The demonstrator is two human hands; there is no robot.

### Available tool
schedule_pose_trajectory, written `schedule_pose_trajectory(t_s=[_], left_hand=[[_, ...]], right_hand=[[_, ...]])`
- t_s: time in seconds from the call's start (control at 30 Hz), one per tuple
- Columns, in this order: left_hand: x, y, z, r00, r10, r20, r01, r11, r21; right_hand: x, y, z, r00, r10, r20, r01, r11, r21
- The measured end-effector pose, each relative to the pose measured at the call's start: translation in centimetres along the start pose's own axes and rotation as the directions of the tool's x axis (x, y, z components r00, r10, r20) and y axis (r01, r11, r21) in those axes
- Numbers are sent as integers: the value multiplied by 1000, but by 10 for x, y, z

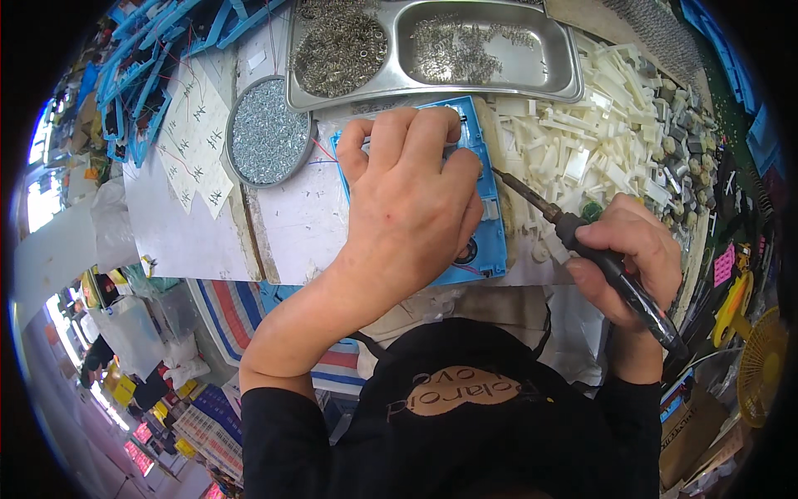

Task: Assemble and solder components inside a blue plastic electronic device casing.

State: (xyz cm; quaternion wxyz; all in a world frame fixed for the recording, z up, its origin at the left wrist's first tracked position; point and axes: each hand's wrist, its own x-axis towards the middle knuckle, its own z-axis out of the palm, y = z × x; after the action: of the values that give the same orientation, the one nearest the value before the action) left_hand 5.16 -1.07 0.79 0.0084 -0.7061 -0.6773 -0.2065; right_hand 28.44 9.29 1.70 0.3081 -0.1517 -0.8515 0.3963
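Black shirt point(490, 449), fingers point(389, 140) over blue casing point(492, 239), gripped tool point(617, 273)

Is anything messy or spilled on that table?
The white plastic pieces look messy: they lie in a loose heap right of the blue case and run into grey pieces, while the little metal bits sit in a round dish. I can't tell whether the heap spilled.

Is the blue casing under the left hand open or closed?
Open. The blue casing shows its inside beside the left hand: a round dark part and a pale fitting lie uncovered.
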Motion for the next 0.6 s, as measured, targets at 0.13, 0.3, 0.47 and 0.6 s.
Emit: schedule_pose_trajectory(t_s=[0.13, 0.3, 0.47, 0.6], left_hand=[[1, 0, -2, 1000, -1, 25, 1, 1000, 8], [2, 0, -2, 1000, -5, 31, 5, 1000, 7], [2, 2, -3, 999, -13, 40, 13, 1000, 9], [3, 2, -4, 999, -6, 39, 5, 1000, 7]], right_hand=[[-1, 0, 0, 1000, 4, -7, -4, 1000, -8], [-1, 0, 2, 1000, -1, -16, 1, 1000, -3], [3, -2, 6, 1000, 13, 14, -13, 1000, 0], [4, 0, 8, 1000, 19, 13, -19, 1000, 7]])
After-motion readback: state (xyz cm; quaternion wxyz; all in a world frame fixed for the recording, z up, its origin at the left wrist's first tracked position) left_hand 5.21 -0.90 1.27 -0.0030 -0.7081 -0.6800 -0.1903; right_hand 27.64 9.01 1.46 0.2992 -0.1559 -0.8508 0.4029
